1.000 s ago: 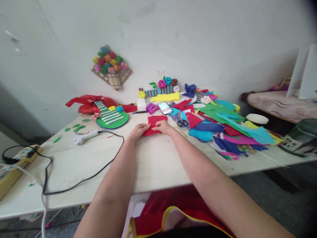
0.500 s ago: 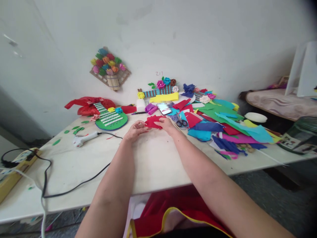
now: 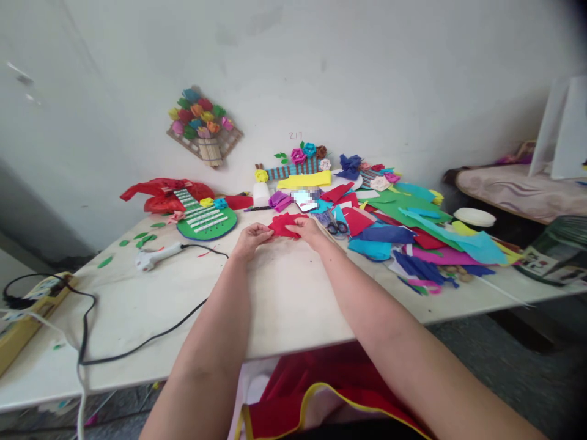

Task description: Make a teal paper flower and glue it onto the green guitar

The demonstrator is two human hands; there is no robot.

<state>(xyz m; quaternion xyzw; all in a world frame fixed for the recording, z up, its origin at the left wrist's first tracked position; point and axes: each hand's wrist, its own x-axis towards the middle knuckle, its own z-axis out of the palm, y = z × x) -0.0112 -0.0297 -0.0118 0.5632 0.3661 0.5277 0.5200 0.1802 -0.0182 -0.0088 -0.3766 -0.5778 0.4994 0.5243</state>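
A piece of red crepe paper point(image 3: 283, 225) with an uneven edge is held between my two hands, just over the white table point(image 3: 284, 293). My left hand point(image 3: 251, 237) pinches its left side between thumb and fingers. On the right side, my right hand point(image 3: 306, 230) grips it, the thumb lying on top. Just beyond the paper lies a phone point(image 3: 305, 201) with a lit screen. Scissors point(image 3: 338, 227) with dark handles rest right of my right hand.
Coloured paper scraps point(image 3: 398, 235) heap up on the right, near a large glass jar point(image 3: 554, 250). A glue gun point(image 3: 158, 256) with a black cord lies left, before a green guitar-shaped craft point(image 3: 206, 223). At the left edge is a yellow power strip point(image 3: 39, 315).
My left fingers have drawn in slightly on the red paper's left side. Otherwise the hands and the things on the table stay where they were.
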